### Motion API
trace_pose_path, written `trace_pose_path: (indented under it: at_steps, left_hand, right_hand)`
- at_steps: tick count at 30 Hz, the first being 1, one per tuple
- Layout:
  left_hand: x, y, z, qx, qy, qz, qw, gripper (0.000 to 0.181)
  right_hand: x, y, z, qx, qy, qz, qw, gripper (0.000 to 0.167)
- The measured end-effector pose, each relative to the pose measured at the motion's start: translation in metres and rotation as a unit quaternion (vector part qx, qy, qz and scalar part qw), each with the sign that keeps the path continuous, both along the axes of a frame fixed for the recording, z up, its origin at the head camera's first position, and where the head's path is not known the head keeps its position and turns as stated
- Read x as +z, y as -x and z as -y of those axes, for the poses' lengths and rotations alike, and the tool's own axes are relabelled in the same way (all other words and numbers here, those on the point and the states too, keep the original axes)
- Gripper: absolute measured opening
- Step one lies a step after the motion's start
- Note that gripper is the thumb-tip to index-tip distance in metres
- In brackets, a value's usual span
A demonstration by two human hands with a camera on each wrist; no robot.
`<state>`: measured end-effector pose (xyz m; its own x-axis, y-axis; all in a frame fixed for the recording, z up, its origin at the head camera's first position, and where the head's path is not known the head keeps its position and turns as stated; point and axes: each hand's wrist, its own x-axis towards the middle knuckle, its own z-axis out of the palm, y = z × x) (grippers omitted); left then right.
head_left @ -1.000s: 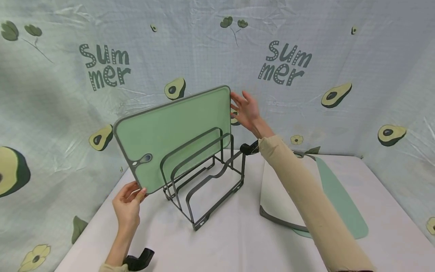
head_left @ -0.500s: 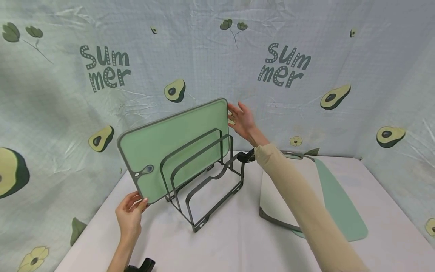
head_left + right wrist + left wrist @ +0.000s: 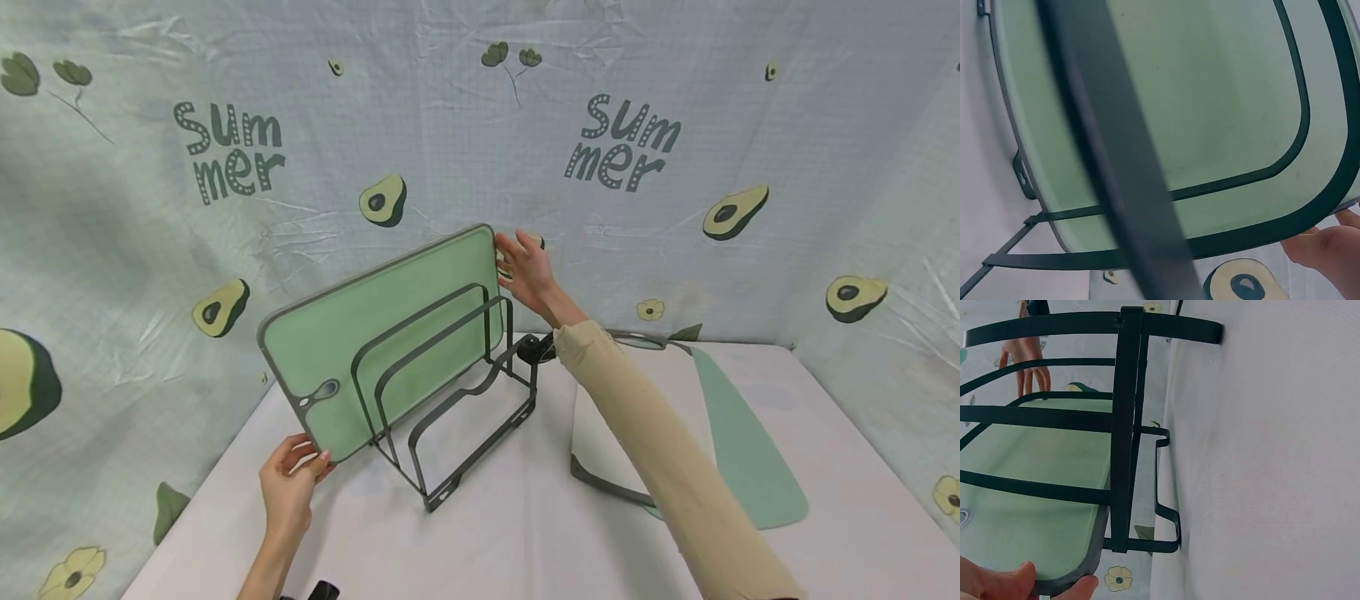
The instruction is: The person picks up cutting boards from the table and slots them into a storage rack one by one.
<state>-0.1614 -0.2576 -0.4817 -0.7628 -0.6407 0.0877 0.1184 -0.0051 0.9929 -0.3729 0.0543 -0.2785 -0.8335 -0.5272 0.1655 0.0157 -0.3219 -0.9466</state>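
A light green cutting board (image 3: 375, 308) with a grey rim stands slanted in a black wire rack (image 3: 474, 391), its right end higher than its left. At its lower left corner my left hand (image 3: 288, 487) pinches the rim between thumb and fingers; the left wrist view shows this thumb (image 3: 1019, 581) on the board's face. My right hand (image 3: 528, 271) touches the board's right edge with fingertips, fingers fairly straight. In the right wrist view, that hand (image 3: 1332, 250) is partly cut off beside the edge, and rack bars cross the board. The board's lower edge sits behind the rack's hoops.
On the table's right lie a whitish board (image 3: 607, 433) with grey ends and a mint-green board (image 3: 742, 450) partly under it; my right sleeve (image 3: 645, 425) covers part of them. A patterned cloth (image 3: 465, 125) hangs behind the white table (image 3: 540, 517).
Both hands have brought the green cutting board lower in the rack. Its right end has come down and slightly left, and the left corner is also lower. The rack has stayed in place.
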Motion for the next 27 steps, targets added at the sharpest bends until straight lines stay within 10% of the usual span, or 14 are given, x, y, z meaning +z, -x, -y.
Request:
trace_pose_path:
  at_steps: [23, 27]
  left_hand:
    - [0.014, -0.008, -0.006, -0.066, -0.041, -0.053, 0.9956, 0.029]
    - [0.011, -0.004, -0.004, -0.045, -0.041, -0.014, 0.9981, 0.03]
  right_hand:
    - [0.002, 0.0, -0.002, 0.006, -0.021, -0.021, 0.9996, 0.055]
    - [0.002, 0.001, -0.002, 0.014, -0.041, -0.032, 0.9986, 0.055]
